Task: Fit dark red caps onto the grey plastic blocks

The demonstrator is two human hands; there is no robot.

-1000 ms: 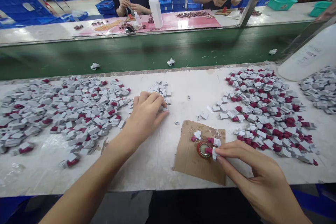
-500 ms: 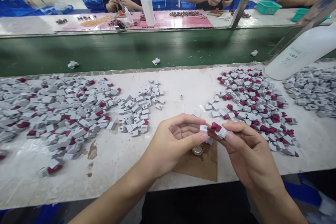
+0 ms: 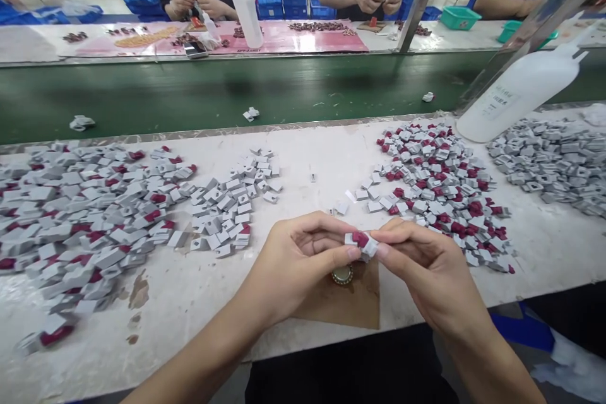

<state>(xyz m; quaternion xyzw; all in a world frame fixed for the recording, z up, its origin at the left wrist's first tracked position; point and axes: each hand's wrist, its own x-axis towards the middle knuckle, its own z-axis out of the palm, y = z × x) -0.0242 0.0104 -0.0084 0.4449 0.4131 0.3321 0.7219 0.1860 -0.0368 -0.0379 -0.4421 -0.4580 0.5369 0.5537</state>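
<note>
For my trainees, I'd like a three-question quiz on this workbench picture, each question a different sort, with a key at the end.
1. True or false: the left hand and right hand meet at a small gray-and-maroon part.
2. The bottle cap lies on: A) the green strip; B) the cardboard; C) the pink sheet.
3. Fill in: the large white bottle stands to the ____ of the cardboard in the picture.

Key: 1 true; 2 B; 3 right.

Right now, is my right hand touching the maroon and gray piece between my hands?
Touching. The head view shows your right hand pinching the maroon and gray piece at its gray end.
</note>
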